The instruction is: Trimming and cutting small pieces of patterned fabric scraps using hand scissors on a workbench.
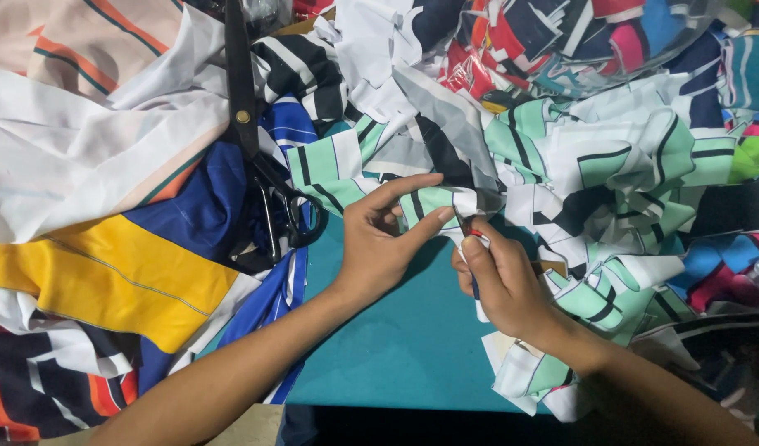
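- The left hand point(379, 239) pinched one mint, white and black striped fabric strip point(433, 202) between thumb and fingers, over the teal desk point(396, 347).
- The right hand point(499, 285) was curled shut around one small cutting tool with a red tip point(474, 234), touching that strip's edge.
- One pair of large black scissors point(259, 165) lay on blue cloth, just left of the left hand.
- Heaps of striped scraps point(627, 173) surrounded both hands.

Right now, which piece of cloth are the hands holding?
The small mint-green, white and black striped piece, pinched between left hand and right hand. The yellow and blue cloth lies untouched to the left.
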